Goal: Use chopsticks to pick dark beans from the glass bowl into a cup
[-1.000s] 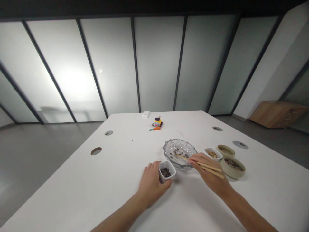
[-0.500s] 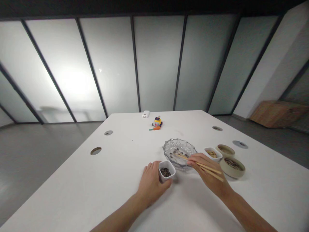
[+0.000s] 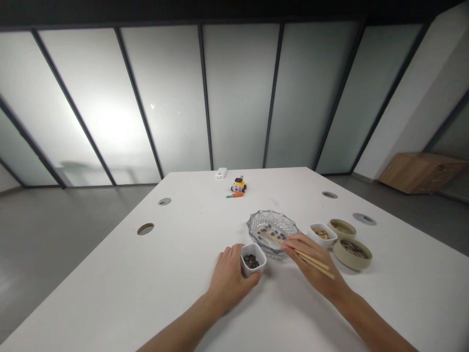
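My left hand (image 3: pixel 231 276) is wrapped round a small white square bowl (image 3: pixel 261 270) standing on the table. Dark seeds (image 3: pixel 251 261), which look like melon seeds, partly fill it. In my right hand (image 3: pixel 309 259) is a pair of wooden chopsticks (image 3: pixel 311 259), their tips down inside a clear glass bowl (image 3: pixel 255 215) with a scalloped rim. Several dark seeds (image 3: pixel 270 227) lie scattered on that bowl's bottom. Whether the tips pinch a seed is too small to tell. My right fingers cover part of the glass bowl's near right rim.
Right of the glass bowl stand a white bowl (image 3: pixel 332 239) with yellowish pieces and two beige round bowls (image 3: pixel 352 264) (image 3: pixel 342 225), the nearer holding striped seeds. Farther back on the table (image 3: pixel 183 244) are a toy vehicle (image 3: pixel 239 184), an orange carrot-shaped item (image 3: pixel 237 194) and a white box (image 3: pixel 221 173).
My right hand and the chopsticks have shifted slightly left and toward me, with the tips still inside the glass bowl. My left hand and the white bowl stay put.
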`<state>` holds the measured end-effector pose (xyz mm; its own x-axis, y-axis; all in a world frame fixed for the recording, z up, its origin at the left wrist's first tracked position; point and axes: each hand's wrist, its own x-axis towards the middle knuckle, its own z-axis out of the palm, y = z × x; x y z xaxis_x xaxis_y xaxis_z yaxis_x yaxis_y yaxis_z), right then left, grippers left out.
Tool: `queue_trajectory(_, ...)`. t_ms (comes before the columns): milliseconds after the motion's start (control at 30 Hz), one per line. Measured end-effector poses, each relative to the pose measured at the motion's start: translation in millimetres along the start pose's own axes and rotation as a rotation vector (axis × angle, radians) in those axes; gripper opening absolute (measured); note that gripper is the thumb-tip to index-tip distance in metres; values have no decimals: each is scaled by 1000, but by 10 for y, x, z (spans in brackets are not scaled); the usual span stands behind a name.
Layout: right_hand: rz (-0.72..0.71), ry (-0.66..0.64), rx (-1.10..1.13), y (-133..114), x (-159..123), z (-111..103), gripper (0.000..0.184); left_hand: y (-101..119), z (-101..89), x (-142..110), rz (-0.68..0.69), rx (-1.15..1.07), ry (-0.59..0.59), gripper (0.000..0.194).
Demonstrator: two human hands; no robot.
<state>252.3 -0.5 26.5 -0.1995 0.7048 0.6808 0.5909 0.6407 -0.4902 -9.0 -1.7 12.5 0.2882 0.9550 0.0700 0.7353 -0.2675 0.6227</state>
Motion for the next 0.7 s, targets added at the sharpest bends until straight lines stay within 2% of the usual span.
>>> queue_trajectory(300, 16, 50, 59, 101, -46, 33, 19, 2, -1, -6, 5, -3, 0, 39)
queue_trajectory(500, 108, 22, 52, 150, -59, 43, 28, -6, 5, -12, 11, 13, 3, 37)
queue_trajectory(700, 79, 28, 28, 146, -42, 27, 32, 26, -15, -12, 7, 7, 0, 37)
